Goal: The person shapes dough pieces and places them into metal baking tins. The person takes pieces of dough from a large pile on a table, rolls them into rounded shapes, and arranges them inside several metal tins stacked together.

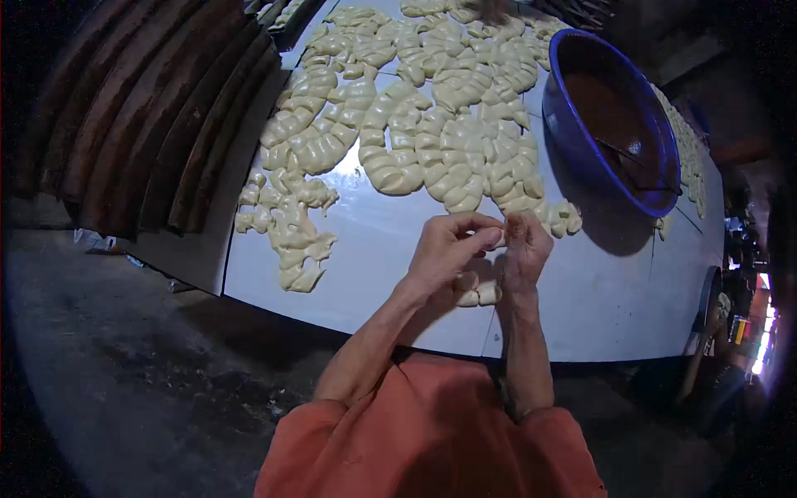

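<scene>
Both hands meet over the white tabletop [614,290], near its front edge. My left hand [448,249] has its thumb and index finger closed on a small pale piece of dough [498,242]. My right hand [525,249] is closed beside it, its fingertips at the same piece, largely hiding it. Just below them lie a few short pale dough pieces [478,294]. Beyond my hands, a broad spread of glossy, segmented pale dough [448,149] covers much of the table, with a ragged patch [295,249] to the left.
A blue basin [571,124] holding brown contents and dark thin utensils stands at the right. Several long, curved, dark brown trays [133,133] are stacked at the left, on a board beside the table. Dark floor [166,357] shows below the table's front edge.
</scene>
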`<state>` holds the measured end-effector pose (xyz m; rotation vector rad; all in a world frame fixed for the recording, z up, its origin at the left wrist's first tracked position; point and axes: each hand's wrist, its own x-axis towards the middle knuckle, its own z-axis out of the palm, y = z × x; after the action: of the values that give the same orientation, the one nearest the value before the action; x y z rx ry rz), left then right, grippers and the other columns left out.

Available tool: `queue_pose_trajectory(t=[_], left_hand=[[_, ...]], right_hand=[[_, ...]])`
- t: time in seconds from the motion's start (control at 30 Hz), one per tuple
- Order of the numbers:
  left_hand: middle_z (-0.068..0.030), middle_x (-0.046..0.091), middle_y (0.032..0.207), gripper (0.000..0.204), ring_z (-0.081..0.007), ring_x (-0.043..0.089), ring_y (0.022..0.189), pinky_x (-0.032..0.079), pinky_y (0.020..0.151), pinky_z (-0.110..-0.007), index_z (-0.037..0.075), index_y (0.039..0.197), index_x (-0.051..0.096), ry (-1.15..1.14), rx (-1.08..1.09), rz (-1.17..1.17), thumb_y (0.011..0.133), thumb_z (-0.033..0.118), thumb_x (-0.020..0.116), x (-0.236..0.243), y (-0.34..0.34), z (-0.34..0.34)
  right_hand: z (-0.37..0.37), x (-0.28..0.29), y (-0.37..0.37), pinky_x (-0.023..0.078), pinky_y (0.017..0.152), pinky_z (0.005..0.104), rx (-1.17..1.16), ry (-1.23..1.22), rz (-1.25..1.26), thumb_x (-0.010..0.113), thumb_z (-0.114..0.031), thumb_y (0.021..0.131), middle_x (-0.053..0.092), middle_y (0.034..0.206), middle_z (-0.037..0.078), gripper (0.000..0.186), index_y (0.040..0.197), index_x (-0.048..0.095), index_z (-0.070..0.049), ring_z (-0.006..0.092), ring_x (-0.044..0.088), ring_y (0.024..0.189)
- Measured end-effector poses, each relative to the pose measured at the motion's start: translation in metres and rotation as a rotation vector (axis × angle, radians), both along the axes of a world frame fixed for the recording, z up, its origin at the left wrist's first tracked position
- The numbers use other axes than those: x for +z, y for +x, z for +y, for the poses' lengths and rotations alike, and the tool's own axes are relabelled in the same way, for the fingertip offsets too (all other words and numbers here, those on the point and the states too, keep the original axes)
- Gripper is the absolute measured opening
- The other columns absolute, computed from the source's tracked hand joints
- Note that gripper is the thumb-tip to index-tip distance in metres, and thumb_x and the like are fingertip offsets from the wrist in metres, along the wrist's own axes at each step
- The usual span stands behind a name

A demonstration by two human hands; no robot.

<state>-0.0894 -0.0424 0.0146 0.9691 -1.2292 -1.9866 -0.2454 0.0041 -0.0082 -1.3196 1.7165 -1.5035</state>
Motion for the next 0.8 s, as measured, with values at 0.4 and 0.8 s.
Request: queue_pose_trajectory(t=[0.4, 0.8], left_hand=[[-0.0140, 0.067, 0.113, 0.062, -0.0324, 0.065, 0.102, 0.050, 0.087, -0.043, 0.007, 0.133, 0.056, -0.765, -0.223, -0.474, 0.082, 0.034, 0.079, -0.009, 0.033, 0.027], [-0.0128, 0.063, 0.118, 0.081, -0.0323, 0.058, 0.111, 0.043, 0.094, -0.047, 0.009, 0.147, 0.041, -0.971, -0.526, -0.673, 0.078, 0.031, 0.078, -0.020, 0.028, 0.041]], right_hand=[[0.063, 0.029, -0.029, 0.052, 0.082, 0.0322, 0.230, 0.599, -0.190, 0.065, -0.009, 0.091, 0.069, 0.099, 0.015, 0.024, 0.111, 0.067, 0.003, 0.0226, 0.068, 0.091], [0.071, 0.035, -0.017, 0.050, 0.093, 0.0429, 0.553, 0.527, 0.505, 0.079, -0.024, 0.078, 0.061, 0.120, 0.014, 0.057, 0.127, 0.059, -0.004, 0.0356, 0.059, 0.111]])
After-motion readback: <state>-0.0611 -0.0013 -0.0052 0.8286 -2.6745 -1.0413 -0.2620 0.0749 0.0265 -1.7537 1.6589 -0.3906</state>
